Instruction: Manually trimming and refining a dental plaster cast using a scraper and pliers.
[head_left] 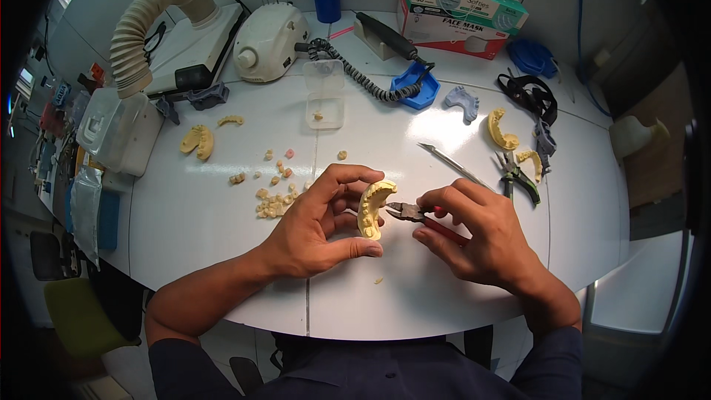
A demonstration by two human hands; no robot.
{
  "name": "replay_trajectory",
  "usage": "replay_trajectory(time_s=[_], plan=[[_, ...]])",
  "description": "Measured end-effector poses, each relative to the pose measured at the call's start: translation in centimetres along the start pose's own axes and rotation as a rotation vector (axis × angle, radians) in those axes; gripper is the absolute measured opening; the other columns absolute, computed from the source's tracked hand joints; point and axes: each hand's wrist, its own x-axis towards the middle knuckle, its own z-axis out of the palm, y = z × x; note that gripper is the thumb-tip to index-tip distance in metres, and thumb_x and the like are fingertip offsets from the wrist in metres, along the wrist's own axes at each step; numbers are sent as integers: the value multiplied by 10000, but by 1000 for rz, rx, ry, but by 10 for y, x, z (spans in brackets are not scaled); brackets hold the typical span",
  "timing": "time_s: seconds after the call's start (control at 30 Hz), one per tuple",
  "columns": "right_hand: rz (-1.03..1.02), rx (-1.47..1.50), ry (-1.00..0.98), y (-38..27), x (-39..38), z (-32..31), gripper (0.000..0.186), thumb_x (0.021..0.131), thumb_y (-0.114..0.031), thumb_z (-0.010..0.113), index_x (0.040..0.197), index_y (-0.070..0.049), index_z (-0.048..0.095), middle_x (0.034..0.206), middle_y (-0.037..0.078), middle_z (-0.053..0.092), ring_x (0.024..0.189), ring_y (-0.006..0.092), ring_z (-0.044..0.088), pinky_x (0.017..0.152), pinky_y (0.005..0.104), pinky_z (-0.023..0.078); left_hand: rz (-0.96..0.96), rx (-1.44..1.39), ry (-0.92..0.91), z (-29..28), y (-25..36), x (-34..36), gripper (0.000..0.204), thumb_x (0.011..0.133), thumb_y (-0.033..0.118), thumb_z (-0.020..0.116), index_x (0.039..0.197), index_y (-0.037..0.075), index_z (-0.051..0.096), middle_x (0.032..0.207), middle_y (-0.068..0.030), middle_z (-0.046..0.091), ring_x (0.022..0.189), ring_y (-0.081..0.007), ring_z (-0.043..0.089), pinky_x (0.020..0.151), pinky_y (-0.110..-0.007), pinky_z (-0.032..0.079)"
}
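Between the thumb and fingers of my left hand (311,226) stands a pale yellow plaster dental model (374,207), an arch with tooth shapes along it, tilted upright above the table. My right hand (478,233) is closed around red-handled side cutters (443,230). Their metal jaws (404,211) point left, slightly parted, close to the model's right edge; whether they touch it I cannot tell. A tiny yellow chip (378,281) lies on the white table below the model. Left of my left hand is a heap of yellow plaster pieces (274,204).
Green-handled pliers (518,178) and a slim metal knife (452,163) lie at right, near another yellow dental arch (502,130). At the back are a white control unit (270,41) with a corded handpiece (389,35), a hose (141,22) and a mask box (455,18). A clear box (324,111) sits mid-table.
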Motion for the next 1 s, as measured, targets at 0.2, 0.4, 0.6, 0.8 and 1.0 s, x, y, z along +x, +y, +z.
replay_trajectory(time_s=[0.2, 0.4, 0.6, 0.8, 1.0], plan=[[13, -45, -34, 1, -1, 5, 282, 920, -297, 873, 1096, -118, 745, 857, 65, 661, 732, 280, 699, 631, 428, 547, 67, 93, 18, 2, -1, 0, 867, 880, -92, 872, 1548, 114, 357, 1407, -129, 531, 1267, -191, 659, 1144, -388, 587], [-16, -119, -25, 3, 0, 6, 300, 896, -301, 886, 1089, -121, 743, 869, 66, 650, 757, 277, 686, 662, 430, 541, 37, 145, 47, 4, 3, 0, 865, 887, -96, 863, 1552, 114, 351, 1389, -124, 527, 1263, -185, 664, 1151, -368, 588], [-55, -181, 0, 4, -1, 9, 317, 854, -276, 899, 1082, -123, 741, 881, 65, 624, 761, 264, 663, 657, 425, 525, 28, 139, 57, 4, 5, 0, 873, 890, -100, 857, 1555, 123, 337, 1388, -136, 519, 1279, -191, 653, 1136, -364, 593], [-63, -245, 33, 2, 0, 11, 334, 845, -237, 882, 1103, -103, 719, 992, 88, 613, 899, 270, 646, 770, 420, 506, 39, 144, 71, 4, 4, 0, 906, 889, -95, 860, 1584, 123, 322, 1385, -136, 516, 1253, -190, 655, 1130, -364, 590], [-66, -276, 15, 6, -2, 19, 358, 888, -213, 844, 1164, -53, 683, 1138, 155, 583, 1029, 302, 587, 855, 435, 452, 79, 161, 79, 4, 2, 1, 957, 887, -94, 862, 1648, 113, 319, 1410, -117, 502, 1263, -183, 644, 1140, -366, 585]])
